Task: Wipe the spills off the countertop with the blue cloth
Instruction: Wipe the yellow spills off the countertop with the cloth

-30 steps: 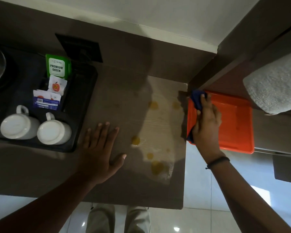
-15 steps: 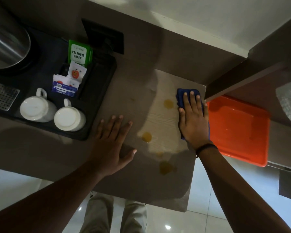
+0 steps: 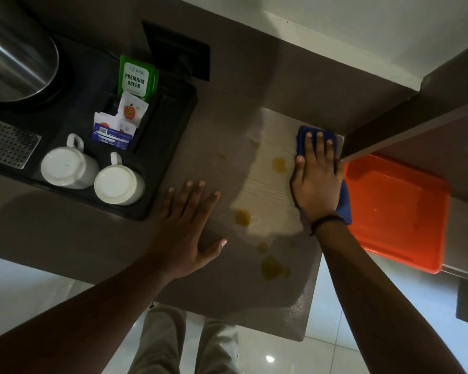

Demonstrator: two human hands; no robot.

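Note:
My right hand [image 3: 316, 182] presses flat on the blue cloth [image 3: 345, 205] at the far right edge of the brown countertop [image 3: 227, 136]; most of the cloth is hidden under the palm. Several yellow spills dot the counter: one [image 3: 279, 165] just left of my right hand, one [image 3: 243, 217] nearer the middle, and a larger one [image 3: 272, 268] close to the front edge. My left hand [image 3: 185, 228] lies flat on the counter, fingers spread, holding nothing.
A black tray [image 3: 170, 147] on the left carries two upturned white mugs [image 3: 119, 184], tea sachets [image 3: 137, 78] and a steel kettle [image 3: 16, 63]. An orange tray [image 3: 395, 211] sits on a lower shelf to the right. The counter's front edge drops to a tiled floor.
My right hand took the blue cloth off the orange tray and laid it on the counter's right edge, covering the far right spill. My left hand has stayed flat.

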